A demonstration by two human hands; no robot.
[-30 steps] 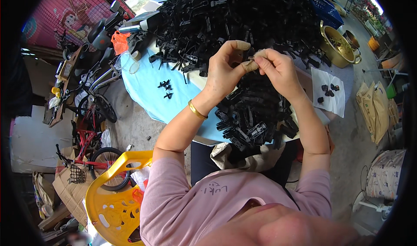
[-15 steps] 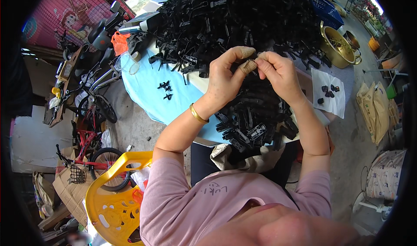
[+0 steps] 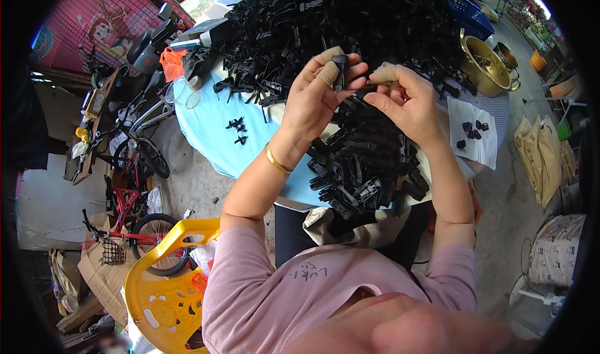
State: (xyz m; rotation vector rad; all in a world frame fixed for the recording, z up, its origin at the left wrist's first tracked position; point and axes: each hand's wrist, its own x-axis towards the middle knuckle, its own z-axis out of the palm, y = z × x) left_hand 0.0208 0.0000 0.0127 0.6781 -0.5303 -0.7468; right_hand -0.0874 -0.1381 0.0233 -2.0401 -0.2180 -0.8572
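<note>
My left hand (image 3: 306,107), with covers on the thumb and a finger, grips a small black plastic piece (image 3: 340,73) upright between thumb and fingers. Just to its right, my right hand (image 3: 411,107) is closed, also with a covered fingertip. A thin dark item pokes from it toward the left hand, and a bit of red shows between its fingers; its kind is not clear. Below both hands lies a heap of black plastic clip-like parts (image 3: 359,176) near the table's front edge. A far larger pile of black parts (image 3: 350,16) covers the back of the table.
A few small black pieces (image 3: 237,124) lie on the light blue table cover (image 3: 209,138). On the right are a white sheet (image 3: 470,111) with several dark lumps and a gold-coloured pot (image 3: 478,82). A yellow plastic chair (image 3: 159,279) and a red bicycle (image 3: 128,201) stand at left.
My hands have drawn apart from their fingertip-to-fingertip position. The left has turned palm up, bringing the black plastic piece into view; the right has shifted slightly right.
</note>
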